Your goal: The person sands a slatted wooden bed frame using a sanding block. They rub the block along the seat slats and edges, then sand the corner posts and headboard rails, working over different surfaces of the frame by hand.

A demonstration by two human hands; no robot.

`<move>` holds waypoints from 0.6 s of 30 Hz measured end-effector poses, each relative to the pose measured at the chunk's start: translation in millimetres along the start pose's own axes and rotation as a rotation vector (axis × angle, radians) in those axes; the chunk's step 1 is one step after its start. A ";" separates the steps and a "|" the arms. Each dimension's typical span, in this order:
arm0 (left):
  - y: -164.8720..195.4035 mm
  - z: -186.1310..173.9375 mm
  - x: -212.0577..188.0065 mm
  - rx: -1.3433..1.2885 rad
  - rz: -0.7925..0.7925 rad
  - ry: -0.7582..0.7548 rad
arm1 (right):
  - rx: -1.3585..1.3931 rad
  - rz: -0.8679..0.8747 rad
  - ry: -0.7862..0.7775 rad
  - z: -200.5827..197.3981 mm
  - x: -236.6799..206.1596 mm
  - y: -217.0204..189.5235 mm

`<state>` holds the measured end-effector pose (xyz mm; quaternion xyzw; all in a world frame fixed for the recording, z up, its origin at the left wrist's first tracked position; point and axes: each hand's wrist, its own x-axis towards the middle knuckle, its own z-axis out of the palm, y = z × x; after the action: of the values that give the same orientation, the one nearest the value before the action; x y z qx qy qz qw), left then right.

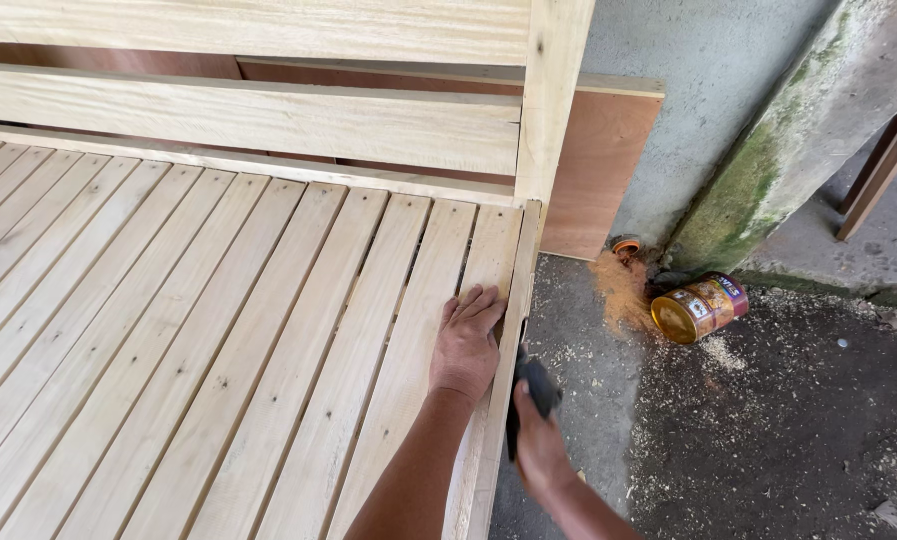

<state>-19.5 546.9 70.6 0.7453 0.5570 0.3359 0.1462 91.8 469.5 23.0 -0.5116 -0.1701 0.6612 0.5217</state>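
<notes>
left hand (465,345) flat, fingers together on slat (488,260); right hand (540,445) gripping dark tool (536,385) beside rail (508,350)

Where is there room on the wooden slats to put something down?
The slats lie bare from the left hand across to the picture's left edge and up to the headboard rails. It is crowded at the right rail, where the right hand holds a dark tool. On the floor, a tipped can lies by sawdust.

Left hand (465,345) flat on wooden slats (218,330), right hand (540,450) gripping dark tool (538,385)
</notes>
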 end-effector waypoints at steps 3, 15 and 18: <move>-2.4 3.0 3.9 -0.001 0.013 0.014 | -0.005 0.084 0.077 12.1 16.7 -21.1; -6.3 9.3 28.5 -0.015 0.056 0.039 | 0.045 -0.065 0.004 15.3 35.0 -23.9; -5.8 10.2 32.3 -0.021 0.061 0.039 | 0.013 0.076 0.076 22.5 79.6 -57.1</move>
<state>-12.0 580.5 70.6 0.7539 0.5331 0.3605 0.1326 107.4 567.9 36.0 -0.5389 -0.1263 0.6617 0.5057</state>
